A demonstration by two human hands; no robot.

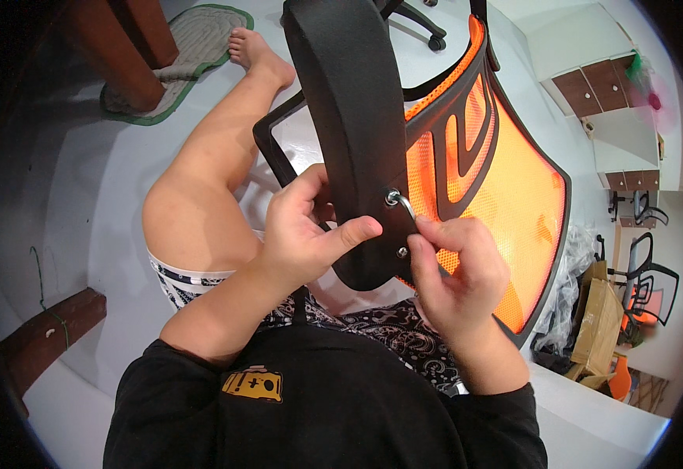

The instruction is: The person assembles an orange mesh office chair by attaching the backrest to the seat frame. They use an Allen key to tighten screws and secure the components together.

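Observation:
A black chair seat (pixel 357 102) stands on edge in front of me, its underside facing right. Beside it leans an orange mesh backrest (pixel 505 203) with a black frame. My left hand (pixel 302 223) grips the seat's near end, thumb on the underside, the other fingers partly hidden behind it. In my right hand (pixel 463 266) a small bent hex key (pixel 406 207) is pinched between thumb and fingers. Its tip meets the upper bolt (pixel 392 196) in the seat. A second bolt (pixel 402 252) sits lower, near my right thumb. A black armrest loop (pixel 279 141) shows left of the seat.
A grey mat (pixel 209 39) with green edging lies at upper left beside brown wooden legs (pixel 126 62). A chair caster (pixel 436 42) is at the top. Cardboard (pixel 598 324), clear plastic wrap (pixel 568 289) and other chairs (pixel 646 266) stand at right, below white-and-brown cabinets (pixel 591 90).

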